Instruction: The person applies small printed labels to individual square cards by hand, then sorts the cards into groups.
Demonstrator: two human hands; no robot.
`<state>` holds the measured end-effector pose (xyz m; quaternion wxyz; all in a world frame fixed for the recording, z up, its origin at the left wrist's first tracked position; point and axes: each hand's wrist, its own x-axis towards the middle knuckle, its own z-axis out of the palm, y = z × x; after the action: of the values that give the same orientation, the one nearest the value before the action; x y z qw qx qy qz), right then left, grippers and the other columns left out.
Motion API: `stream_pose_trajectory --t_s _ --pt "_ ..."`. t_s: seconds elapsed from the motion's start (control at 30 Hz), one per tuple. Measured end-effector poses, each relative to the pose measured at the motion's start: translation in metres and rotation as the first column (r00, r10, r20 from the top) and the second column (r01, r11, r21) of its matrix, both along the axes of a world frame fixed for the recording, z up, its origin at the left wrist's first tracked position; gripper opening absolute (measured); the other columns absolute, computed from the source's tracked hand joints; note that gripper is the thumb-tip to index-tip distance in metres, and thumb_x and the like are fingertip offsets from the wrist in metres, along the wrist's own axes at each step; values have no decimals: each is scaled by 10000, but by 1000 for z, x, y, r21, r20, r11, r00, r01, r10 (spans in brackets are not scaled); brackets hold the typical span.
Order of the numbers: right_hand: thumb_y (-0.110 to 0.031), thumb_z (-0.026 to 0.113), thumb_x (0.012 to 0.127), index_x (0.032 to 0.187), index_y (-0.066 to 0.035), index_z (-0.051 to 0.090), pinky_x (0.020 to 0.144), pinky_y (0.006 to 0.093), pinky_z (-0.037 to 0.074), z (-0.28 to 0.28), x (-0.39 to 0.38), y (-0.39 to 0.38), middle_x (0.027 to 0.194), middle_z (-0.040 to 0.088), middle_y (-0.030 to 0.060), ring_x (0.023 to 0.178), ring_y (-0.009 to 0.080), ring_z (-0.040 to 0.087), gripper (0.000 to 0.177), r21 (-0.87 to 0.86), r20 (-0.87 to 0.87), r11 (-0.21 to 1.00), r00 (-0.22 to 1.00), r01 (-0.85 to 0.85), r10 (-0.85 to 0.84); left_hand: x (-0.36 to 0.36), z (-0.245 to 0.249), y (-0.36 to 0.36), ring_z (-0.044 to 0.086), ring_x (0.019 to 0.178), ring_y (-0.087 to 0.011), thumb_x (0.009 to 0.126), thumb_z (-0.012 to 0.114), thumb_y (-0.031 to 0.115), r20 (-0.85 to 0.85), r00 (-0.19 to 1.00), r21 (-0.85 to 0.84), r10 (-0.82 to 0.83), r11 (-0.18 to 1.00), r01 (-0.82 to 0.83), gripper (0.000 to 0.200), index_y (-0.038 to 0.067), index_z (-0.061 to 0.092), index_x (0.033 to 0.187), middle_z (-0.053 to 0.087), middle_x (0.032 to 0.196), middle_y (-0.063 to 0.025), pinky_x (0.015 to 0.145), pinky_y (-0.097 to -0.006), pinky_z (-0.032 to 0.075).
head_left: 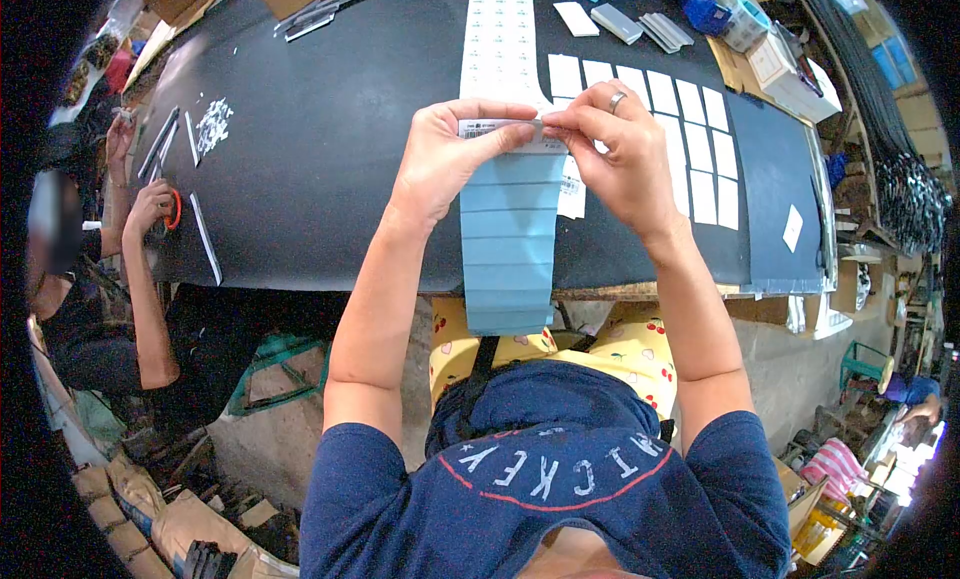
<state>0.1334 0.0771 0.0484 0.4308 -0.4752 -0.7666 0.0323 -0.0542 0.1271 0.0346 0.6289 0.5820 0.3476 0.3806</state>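
A strip of white printed labels (498, 39) runs down from the far side of the table. Below my hands its bare light blue backing (510, 219) continues and hangs over the table edge. My left hand (440, 164) pinches the label strip between thumb and fingers, beside a printed barcode. My right hand (628, 154) has its thumb and fingertips closed at the right edge of the same label, close to my left fingertips. Partly under the right hand lies a white card with a barcode (571, 197).
Rows of white cards (724, 157) lie on the black table (330, 149) to the right. Stacked cards (616, 24) sit behind them. At the left, another person's hand (150, 204) holds orange-handled scissors (175, 209) near white scraps (213, 125).
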Motion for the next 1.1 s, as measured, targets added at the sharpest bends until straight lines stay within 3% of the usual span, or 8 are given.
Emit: stream_pose_trajectory --t_s 0.13,0.53,0.73,0.83,1.1 --pt "-10 682 698 844 -53 674 766 371 439 -2 -1 -4 819 581 70 842 263 556 152 115 111 993 994 13 -26 -1 -2 1 651 790 -103 802 734 68 -6 1000 -4 11 1000 -11 216 -8 702 1001 706 908 -75 716 -224 520" --pt "-10 682 685 857 -55 669 802 387 433 -7 -3 -5 811 576 63 845 253 553 178 215 132 976 990 17 -46 1 -2 0 656 790 -118 791 745 89 1 1000 -26 31 999 -31 228 -11 701 991 705 900 -92 731 -233 518" --pt "-11 676 639 880 -52 674 860 412 437 -8 -3 -6 820 574 48 850 248 553 244 301 190 954 980 4 -64 2 -2 1 666 770 -130 757 781 102 113 992 -114 48 993 -35 245 17 715 977 706 871 -112 692 -246 549" --pt "-28 677 629 891 -52 675 880 427 436 -12 -3 -6 830 581 42 860 244 556 262 336 208 942 975 -1 -73 1 1 0 664 808 -135 791 734 66 89 995 -143 40 989 -27 247 -12 693 1021 702 916 -99 764 -248 526" --pt "-81 694 657 883 -70 675 899 424 402 -9 1 -5 839 597 33 871 228 559 227 274 209 962 976 -3 -57 -7 -2 4 651 900 -127 721 774 3 11 999 -11 -32 999 32 418 -15 650 1120 688 1020 -103 814 -247 519"
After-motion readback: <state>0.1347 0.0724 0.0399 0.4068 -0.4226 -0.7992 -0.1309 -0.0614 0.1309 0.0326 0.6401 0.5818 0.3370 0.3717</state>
